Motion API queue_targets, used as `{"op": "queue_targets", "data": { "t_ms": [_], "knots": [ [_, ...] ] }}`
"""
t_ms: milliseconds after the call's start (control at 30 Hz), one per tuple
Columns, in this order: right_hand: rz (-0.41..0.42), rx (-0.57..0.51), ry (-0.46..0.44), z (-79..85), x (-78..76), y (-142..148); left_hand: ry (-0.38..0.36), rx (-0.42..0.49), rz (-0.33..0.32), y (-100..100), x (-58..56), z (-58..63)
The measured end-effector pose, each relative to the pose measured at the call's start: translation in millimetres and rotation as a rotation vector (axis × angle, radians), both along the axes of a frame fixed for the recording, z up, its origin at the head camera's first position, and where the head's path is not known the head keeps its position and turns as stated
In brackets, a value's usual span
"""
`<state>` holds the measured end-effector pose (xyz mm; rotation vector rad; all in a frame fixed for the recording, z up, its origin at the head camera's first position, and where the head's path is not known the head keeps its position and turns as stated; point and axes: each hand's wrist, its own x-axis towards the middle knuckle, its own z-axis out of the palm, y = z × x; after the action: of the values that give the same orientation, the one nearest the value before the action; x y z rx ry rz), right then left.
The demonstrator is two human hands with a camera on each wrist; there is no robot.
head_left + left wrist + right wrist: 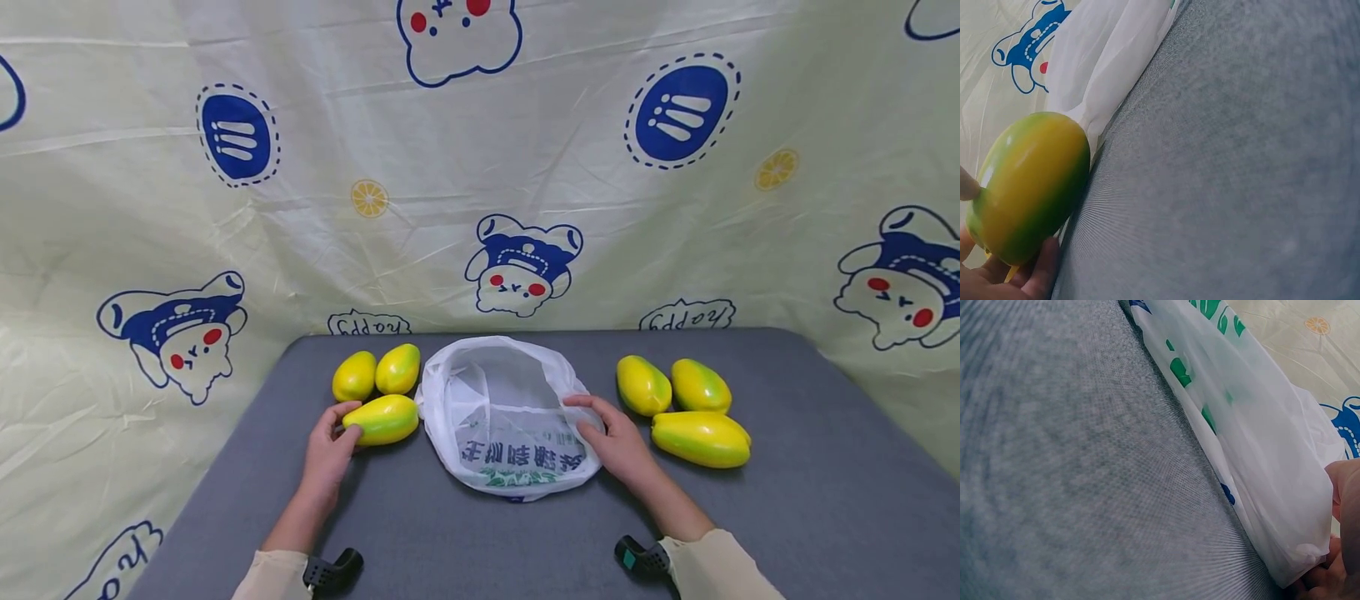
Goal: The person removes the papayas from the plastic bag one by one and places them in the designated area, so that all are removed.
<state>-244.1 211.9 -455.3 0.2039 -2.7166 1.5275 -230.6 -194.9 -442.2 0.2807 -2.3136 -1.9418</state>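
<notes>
My left hand (333,446) grips a glossy yellow-green papaya (386,419) at its left end, thumb on the near side and fingers on the far side. In the left wrist view this papaya (1032,187) lies close to the grey cloth, with fingertips around its lower end. Just right of it stands a white plastic bag (450,450), its mouth wide and facing up, with dark lettering and green print. At the bag's right rim, my right hand (618,442) pinches the plastic between thumb and fingers. The right wrist view shows the bag (1260,456) bunched against that hand, partly hiding the fingers.
Two more papayas, a left one (354,377) and a right one (398,369), sit behind the held fruit. To the bag's right lie three others: one papaya (643,386), another (701,386) and a longer one (701,439). A printed curtain (315,242) hangs behind the grey table (487,550).
</notes>
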Motion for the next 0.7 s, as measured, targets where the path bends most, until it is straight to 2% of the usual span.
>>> {"op": "queue_targets", "data": {
  "t_ms": [233,467,600,700],
  "knots": [
    [0.006,0.001,-0.018,0.2,-0.5,-1.4,0.008,-0.061,0.047,-1.3,2.8,-1.1],
    [-0.002,0.005,-0.004,0.8,0.2,-2.6,0.019,-0.06,0.09,0.9,5.0,0.3],
    [-0.03,0.026,0.022,3.1,0.9,-2.9,0.078,-0.056,0.141,4.4,7.2,2.7],
    [-0.057,0.026,0.039,4.3,1.6,-3.0,0.167,-0.071,0.206,7.6,8.5,3.4]
  ]
}}
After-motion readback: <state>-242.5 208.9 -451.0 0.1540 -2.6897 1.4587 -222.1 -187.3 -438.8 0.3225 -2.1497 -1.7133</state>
